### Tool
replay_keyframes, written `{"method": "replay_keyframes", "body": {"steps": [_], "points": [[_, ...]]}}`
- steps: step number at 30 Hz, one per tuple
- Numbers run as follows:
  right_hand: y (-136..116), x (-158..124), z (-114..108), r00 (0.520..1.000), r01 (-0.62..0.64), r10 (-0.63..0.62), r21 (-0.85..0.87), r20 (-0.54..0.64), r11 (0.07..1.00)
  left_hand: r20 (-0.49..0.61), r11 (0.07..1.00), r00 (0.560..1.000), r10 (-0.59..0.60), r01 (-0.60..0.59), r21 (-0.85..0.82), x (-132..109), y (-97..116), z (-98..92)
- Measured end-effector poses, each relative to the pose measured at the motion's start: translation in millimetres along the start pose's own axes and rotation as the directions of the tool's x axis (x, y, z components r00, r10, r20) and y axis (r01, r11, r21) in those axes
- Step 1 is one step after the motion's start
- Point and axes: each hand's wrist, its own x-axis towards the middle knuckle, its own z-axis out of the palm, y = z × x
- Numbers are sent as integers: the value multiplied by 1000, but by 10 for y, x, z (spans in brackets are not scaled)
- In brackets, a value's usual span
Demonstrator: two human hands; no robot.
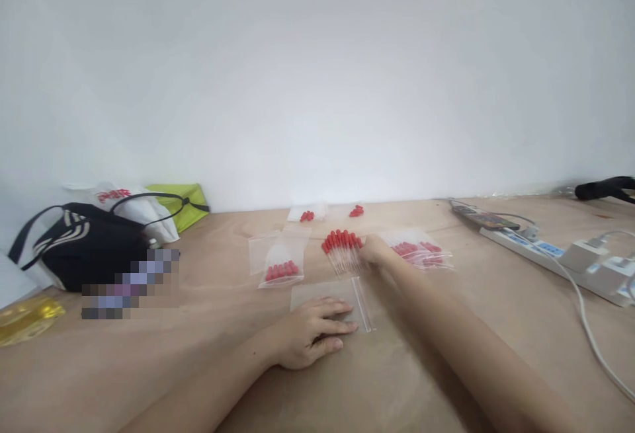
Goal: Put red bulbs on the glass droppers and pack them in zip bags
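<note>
My left hand (pixel 317 332) lies with spread fingers on a clear zip bag (pixel 322 291), whose closure strip is at its right end. My right hand (pixel 375 252) reaches to the right edge of a fanned group of red-tipped sticks (pixel 342 242); its fingertips are hidden, so any grip cannot be made out. Left of the sticks sits a zip bag with several red pieces (pixel 282 270). Right of my right hand are overlapping clear bags with red pieces (pixel 421 253).
Two small clusters of red pieces (pixel 307 216) (pixel 356 211) lie near the wall. At left are a black bag (pixel 94 248), a green bag (pixel 186 205) and a yellow item (pixel 30 319). A power strip (pixel 550 254), phone (pixel 486 217) and white cable (pixel 585 320) occupy the right.
</note>
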Motion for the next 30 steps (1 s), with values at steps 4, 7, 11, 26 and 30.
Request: {"method": "replay_keyframes", "body": {"steps": [4, 7, 11, 26, 30], "points": [[-41, -178, -140, 999, -50, 50, -8, -8, 999, -9, 1000, 999, 31, -31, -4, 27, 33, 35], [40, -476, -272, 999, -9, 13, 88, -43, 996, -64, 999, 998, 14, -12, 38, 46, 69, 62], [301, -917, -351, 999, -35, 40, 481, -2, 876, -219, 993, 971, -99, 111, 46, 32, 79, 38], [524, -1018, -140, 975, 96, 99, 778, -200, 621, -55, 969, 973, -225, 230, 91, -1, 9, 22], [505, -1031, -141, 974, 91, 108, 777, -200, 622, -54, 973, 976, -212, 216, 86, -12, -17, 40]]}}
